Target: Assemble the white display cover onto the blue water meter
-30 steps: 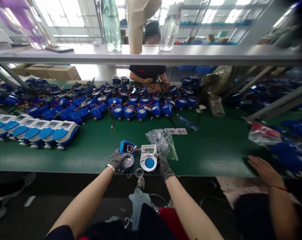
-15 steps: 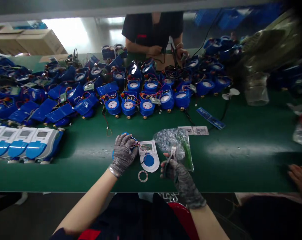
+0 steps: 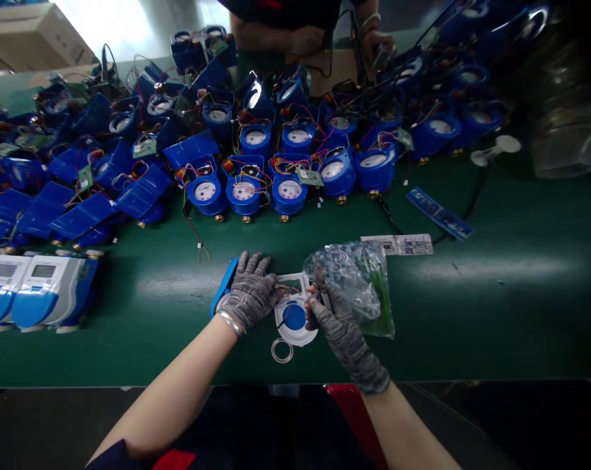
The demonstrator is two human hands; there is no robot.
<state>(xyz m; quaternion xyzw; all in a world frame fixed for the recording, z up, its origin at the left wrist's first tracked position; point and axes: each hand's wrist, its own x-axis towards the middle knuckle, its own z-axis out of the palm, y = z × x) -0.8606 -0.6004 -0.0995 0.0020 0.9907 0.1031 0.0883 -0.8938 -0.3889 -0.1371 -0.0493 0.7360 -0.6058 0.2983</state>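
Observation:
My left hand (image 3: pixel 251 294), in a grey knitted glove, lies over a blue water meter body (image 3: pixel 223 287) that it mostly covers. Its thumb and forefinger close on thin wires (image 3: pixel 288 287) leading to a white meter cover (image 3: pixel 298 336). The cover lies flat, with a blue disc (image 3: pixel 294 316) inside. Above the cover's right side, my gloved right hand (image 3: pixel 341 333) is closed around a small pliers-like tool (image 3: pixel 324 297), partly hidden by the fingers. A thin pale ring (image 3: pixel 282 350) lies just below the cover.
A clear plastic bag (image 3: pixel 354 274) lies beside my right hand, with label strips (image 3: pixel 398 245) behind it. Finished-looking meters (image 3: pixel 43 287) line the left. Rows of blue meters (image 3: pixel 245 189) with loose wires fill the back. Across the green bench (image 3: pixel 168 339), a co-worker's hands (image 3: pixel 307 40) show.
My right hand has moved left and up with the tool, from beside the cover to over its wires. My left hand stays on the meter. The view has tilted down and come closer.

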